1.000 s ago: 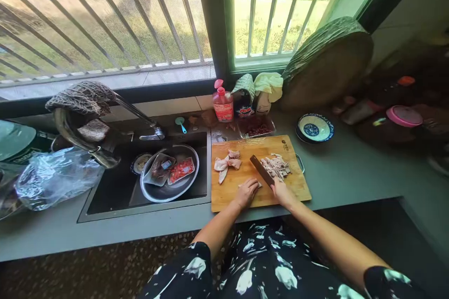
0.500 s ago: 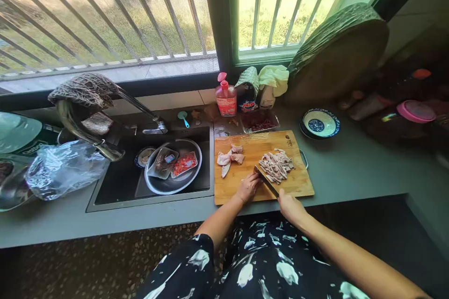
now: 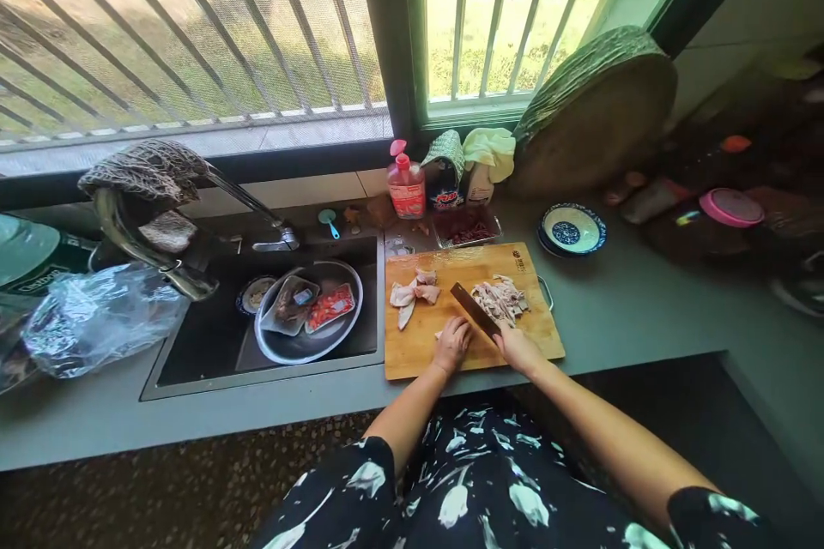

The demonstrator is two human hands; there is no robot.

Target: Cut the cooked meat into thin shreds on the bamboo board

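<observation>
A wooden cutting board [image 3: 528,343] lies on the grey counter beside the sink. My right hand [image 3: 515,348] grips the handle of a dark cleaver [image 3: 473,309], whose blade slants across the board's middle. My left hand [image 3: 451,341] presses down a small piece of raw meat [image 3: 440,334] right beside the blade, mostly hiding it. Uncut pale meat chunks [image 3: 412,295] lie at the board's back left. A pile of sliced meat [image 3: 500,298] sits to the right of the blade.
The black sink [image 3: 212,343] on the left holds a metal basin [image 3: 302,350] with packaged food. A blue-patterned bowl [image 3: 572,231], a red soap bottle [image 3: 406,187] and a small tray [image 3: 467,227] stand behind the board. A round wooden block [image 3: 598,120] leans at the window. A plastic bag [image 3: 96,317] lies far left.
The cleaver drew back toward me half a second ago, and has now pushed forward across the board again. My left hand stays on the small meat piece.
</observation>
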